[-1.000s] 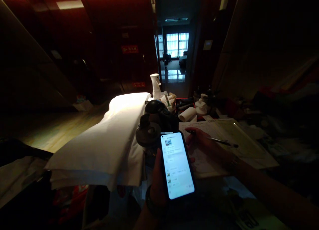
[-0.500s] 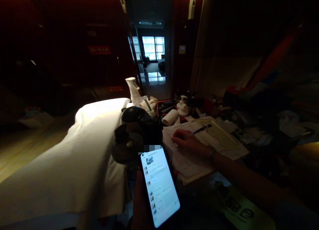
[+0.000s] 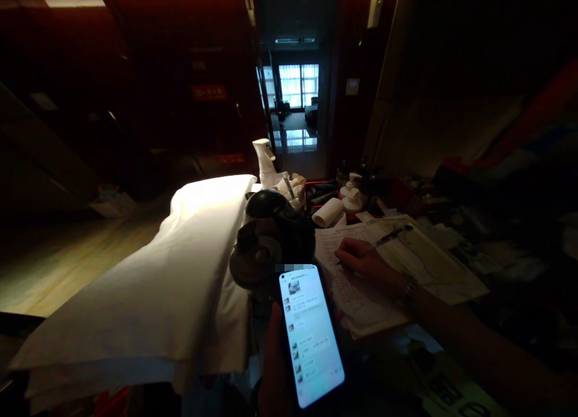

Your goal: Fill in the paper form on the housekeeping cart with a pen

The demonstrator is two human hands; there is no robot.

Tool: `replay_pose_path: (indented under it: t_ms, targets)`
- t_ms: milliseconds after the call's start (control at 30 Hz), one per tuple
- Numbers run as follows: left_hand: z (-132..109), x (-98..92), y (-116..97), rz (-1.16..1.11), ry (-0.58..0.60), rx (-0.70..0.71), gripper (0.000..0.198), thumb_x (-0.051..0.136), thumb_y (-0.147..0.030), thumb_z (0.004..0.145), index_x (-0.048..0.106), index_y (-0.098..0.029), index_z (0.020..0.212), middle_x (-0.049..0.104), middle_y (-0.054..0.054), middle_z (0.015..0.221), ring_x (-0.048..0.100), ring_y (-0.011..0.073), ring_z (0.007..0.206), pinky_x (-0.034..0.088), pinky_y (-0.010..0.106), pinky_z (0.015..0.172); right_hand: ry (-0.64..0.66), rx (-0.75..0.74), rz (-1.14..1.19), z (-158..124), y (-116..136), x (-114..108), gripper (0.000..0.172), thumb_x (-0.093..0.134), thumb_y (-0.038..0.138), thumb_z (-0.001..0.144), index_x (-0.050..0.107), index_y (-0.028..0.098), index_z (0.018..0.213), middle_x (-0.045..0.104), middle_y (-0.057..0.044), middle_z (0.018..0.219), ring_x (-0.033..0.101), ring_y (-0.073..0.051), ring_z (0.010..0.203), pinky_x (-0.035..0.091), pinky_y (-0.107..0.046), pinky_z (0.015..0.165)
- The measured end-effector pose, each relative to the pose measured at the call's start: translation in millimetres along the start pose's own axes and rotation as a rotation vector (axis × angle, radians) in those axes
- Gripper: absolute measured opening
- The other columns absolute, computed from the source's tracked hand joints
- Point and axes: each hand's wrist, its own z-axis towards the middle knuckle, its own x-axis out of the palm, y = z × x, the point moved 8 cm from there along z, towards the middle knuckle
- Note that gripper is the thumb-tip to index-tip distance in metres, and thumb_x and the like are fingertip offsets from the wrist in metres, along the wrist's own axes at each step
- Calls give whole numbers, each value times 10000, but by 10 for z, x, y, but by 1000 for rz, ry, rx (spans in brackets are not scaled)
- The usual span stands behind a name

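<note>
My left hand (image 3: pixel 273 360), dark and partly hidden, holds a lit phone (image 3: pixel 312 339) upright at the lower centre; its screen shows a list of messages with small pictures. To the right, my right hand (image 3: pixel 361 259) is closed on a pen (image 3: pixel 392 236) and rests on a sheet of paper (image 3: pixel 361 302) with lines of writing. The pen's tip touches or nearly touches the sheet. Beneath and beside that sheet lies a yellowish folder or paper (image 3: pixel 424 254). A black rounded kettle-like object (image 3: pixel 266 236) stands just behind the phone.
Folded white linen (image 3: pixel 180 272) fills the left side. Behind the kettle-like object are a white spray bottle (image 3: pixel 266 163), a white roll (image 3: pixel 328 212), pump bottles (image 3: pixel 352 194) and a red-edged tray (image 3: pixel 318 182). An open doorway (image 3: pixel 295 146) lies ahead; dim clutter is at right.
The whole view has shifted, so things appear farther right. The right hand has moved slightly over the paper with the pen. The phone is still held in the left hand.
</note>
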Motion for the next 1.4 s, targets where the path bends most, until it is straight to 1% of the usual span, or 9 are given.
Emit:
replay_pose_path:
  t_ms: [167,333,500,667,867,1000,1100,1267,1400]
  targets:
    - [14,-101,26,-66,-8,-25,589,452,-605,899,690,-169,1217,711,131,1200,675,299,1092,502,419,991,55,49,56,4,-52,13,278,573,451,785,459,212,701,522,59,547,460,-89,491,356,-235,505]
    - [50,-232,90,-79,-32,-52,631,452,-633,878,671,-167,1242,715,146,1188,665,309,1107,495,419,998,17,4,10,28,-74,-2,229,556,378,805,447,212,693,513,60,578,446,-85,514,342,-226,506]
    - [74,-106,71,-73,-36,-10,670,484,-665,847,632,-177,1280,721,147,1167,672,307,1065,518,438,946,-32,-34,-64,18,-36,-20,227,549,346,791,424,212,657,477,59,584,425,-92,550,330,-231,521]
    - [89,12,25,-72,-10,50,773,462,-729,828,497,-207,1398,674,143,1239,652,295,1084,524,516,933,10,-8,-23,10,-48,9,238,550,358,803,419,215,665,449,66,580,408,-86,520,332,-232,503]
    - [54,-212,74,-66,-38,-12,560,432,-531,927,573,-198,1355,650,141,1312,638,340,1151,523,489,974,26,2,-47,-2,-61,23,214,544,323,821,435,211,675,477,59,608,433,-88,539,334,-228,506]
    - [57,-309,77,-71,-38,-30,573,449,-555,916,582,-202,1347,626,131,1349,613,343,1194,487,493,1026,26,-45,-162,-2,-25,15,208,544,305,830,451,206,673,503,50,626,443,-98,586,329,-240,546]
    - [71,-290,89,-69,-40,-42,578,448,-559,918,630,-153,1286,692,154,1234,660,319,1113,499,455,995,13,-82,-222,3,9,12,201,540,294,828,456,205,668,508,44,635,446,-107,610,333,-253,582]
    - [105,-150,103,-107,-49,-12,626,546,-616,860,664,-132,1239,727,99,1176,695,241,1018,517,343,928,12,-128,-311,1,85,35,186,521,271,819,455,206,658,518,31,636,451,-118,625,325,-269,608]
    - [111,-80,122,-116,-11,-28,603,578,-594,854,679,-121,1213,741,91,1140,706,227,994,526,325,902,26,-60,-182,-3,11,38,191,520,295,801,439,211,650,494,41,619,431,-108,583,334,-257,562]
